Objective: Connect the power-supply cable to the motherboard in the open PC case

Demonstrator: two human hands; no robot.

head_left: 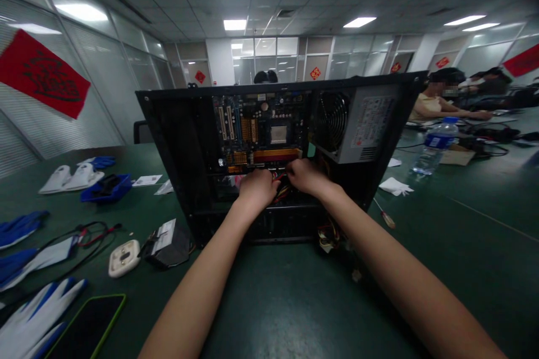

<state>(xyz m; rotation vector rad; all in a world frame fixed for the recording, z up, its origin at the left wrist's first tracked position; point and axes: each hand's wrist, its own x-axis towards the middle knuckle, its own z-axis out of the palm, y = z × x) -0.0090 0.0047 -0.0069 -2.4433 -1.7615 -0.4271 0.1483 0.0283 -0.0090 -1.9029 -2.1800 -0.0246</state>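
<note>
In the head view, one open computer case (177,151) stands on its edge on the green table (269,303), holding one motherboard (263,132) with two white slots (226,123) and, at upper right, one power supply (367,123). Both hands reach inside, below the motherboard: the left hand (257,188) and right hand (306,176) have bent fingers beside one bundle of coloured wires (281,195); how far each is closed, and whether either grips a wire, I cannot tell. Left of the case lie one blue tray (90,196), one small white box (124,258), one green-edged phone (90,325) and at least three blue-and-white gloves (36,314); on the right, one screwdriver (388,220) and one water bottle (435,146).
</note>
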